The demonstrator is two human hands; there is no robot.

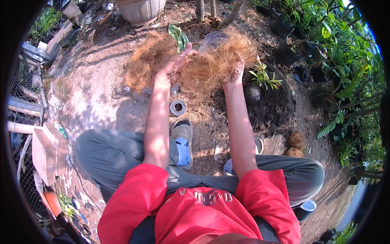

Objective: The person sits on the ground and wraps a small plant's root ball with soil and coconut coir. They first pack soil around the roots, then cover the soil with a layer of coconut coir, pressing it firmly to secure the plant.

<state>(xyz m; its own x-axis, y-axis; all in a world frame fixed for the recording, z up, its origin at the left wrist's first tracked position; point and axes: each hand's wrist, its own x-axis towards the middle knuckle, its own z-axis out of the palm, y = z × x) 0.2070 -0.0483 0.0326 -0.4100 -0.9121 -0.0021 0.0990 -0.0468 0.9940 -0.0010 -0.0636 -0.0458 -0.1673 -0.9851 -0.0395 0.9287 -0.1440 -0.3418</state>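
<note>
Both arms reach forward, and a loose tan clump of coconut fibre [205,70] is spread between my hands. My left hand [175,67], smudged with dirt, supports the clump's left side, thumb up. On its right side, my right hand [237,70] has its fingers partly buried in the strands. A second heap of coconut fibre [148,59] lies just left of my left hand. Beyond that hand rise the broad green leaves [178,36] of a plant, its base hidden. A clear plastic container [214,39] shows partly behind the held fibre.
A roll of tape or wire [178,107] lies before my shoe [181,130]. Right of my hands are a small leafy plant [265,75], dark soil [272,107] and two fibre balls [297,140]. Black nursery pots [287,51] line the right; cardboard boxes [48,152] stand left.
</note>
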